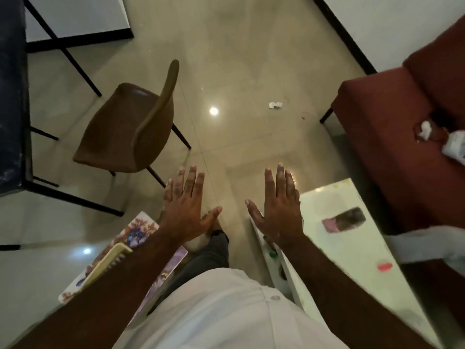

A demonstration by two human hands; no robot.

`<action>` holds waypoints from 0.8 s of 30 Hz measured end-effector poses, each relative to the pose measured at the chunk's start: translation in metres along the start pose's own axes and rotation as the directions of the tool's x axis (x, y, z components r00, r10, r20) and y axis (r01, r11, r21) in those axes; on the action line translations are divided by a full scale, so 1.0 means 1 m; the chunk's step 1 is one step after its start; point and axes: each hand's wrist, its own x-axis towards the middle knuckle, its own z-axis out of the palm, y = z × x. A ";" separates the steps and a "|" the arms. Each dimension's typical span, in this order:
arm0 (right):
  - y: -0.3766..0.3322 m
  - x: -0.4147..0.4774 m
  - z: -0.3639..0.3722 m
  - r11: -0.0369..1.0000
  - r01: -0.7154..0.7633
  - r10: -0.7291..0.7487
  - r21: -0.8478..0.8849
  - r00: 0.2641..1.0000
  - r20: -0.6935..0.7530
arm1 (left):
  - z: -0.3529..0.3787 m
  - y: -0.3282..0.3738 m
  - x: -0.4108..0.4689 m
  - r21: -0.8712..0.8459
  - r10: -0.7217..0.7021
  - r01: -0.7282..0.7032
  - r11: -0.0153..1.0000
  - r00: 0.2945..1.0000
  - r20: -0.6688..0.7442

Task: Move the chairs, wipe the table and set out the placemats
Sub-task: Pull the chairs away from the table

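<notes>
grips: left grip and right grip are both released, fingers straight and spread, backs up, grasping nothing, held in the air above the tiled floor. the two are apart, thumbs pointing toward each other. brown chair stands on the floor ahead-left of the left grip, untouched, its seat turned toward the dark tabletop on black legs at the left edge. floral placemat lies low left, partly hidden under the left forearm; a cream ridged object rests on it. what carries the placemat cannot be told. glossy white tabletop sits below the right forearm, with a dark flat item and a small red item on it. red sofa stands at right. white paper scrap lies on the floor, well apart from the chair.
</notes>
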 end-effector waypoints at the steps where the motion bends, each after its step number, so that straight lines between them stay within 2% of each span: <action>1: -0.002 0.022 0.000 1.000 0.023 -0.023 -0.009 0.999 0.022 | -0.006 -0.005 0.015 -0.012 -0.017 0.017 1.000 1.000 0.010; 7: -0.026 0.144 -0.002 0.992 0.118 -0.114 -0.049 0.990 0.083 | -0.045 -0.034 0.093 -0.033 -0.104 0.104 0.994 0.994 -0.011; 10: -0.038 0.184 -0.003 0.989 0.142 -0.138 -0.035 0.985 0.101 | -0.062 -0.050 0.120 -0.013 -0.085 0.085 0.996 0.996 -0.018; 15: -0.076 0.257 0.003 0.973 0.231 -0.230 0.009 0.961 0.152 | -0.078 -0.090 0.150 -0.023 -0.228 0.227 0.974 0.970 -0.086; 20: -0.103 0.329 0.009 0.946 0.322 -0.321 0.025 0.930 0.179 | -0.095 -0.118 0.180 -0.058 -0.343 0.339 0.939 0.937 -0.072; 24: -0.127 0.395 0.011 0.912 0.408 -0.407 0.038 0.895 0.182 | -0.106 -0.139 0.212 -0.081 -0.456 0.449 0.890 0.883 -0.114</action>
